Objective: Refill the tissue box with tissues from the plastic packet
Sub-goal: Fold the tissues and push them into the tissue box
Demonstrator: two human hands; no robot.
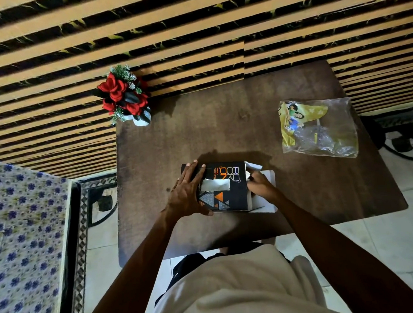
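A black tissue box (228, 176) with orange lettering lies on the brown table (223, 131), near its front edge. A white tissue (215, 185) sticks out of the slot on top. My left hand (187, 193) lies flat over the box's left end, fingers spread, thumb against the near side. My right hand (260, 185) is at the box's open right end, fingers curled on the white end flaps (265, 174). A crumpled clear plastic packet (320, 130) with yellow print lies flat at the table's far right, away from both hands.
A small white pot of red artificial flowers (124, 96) stands at the table's far left corner. A striped wall panel runs behind the table. A bed with a blue-flowered cover (24, 240) lies to the left, and a dark metal chair base (405, 139) stands on the right.
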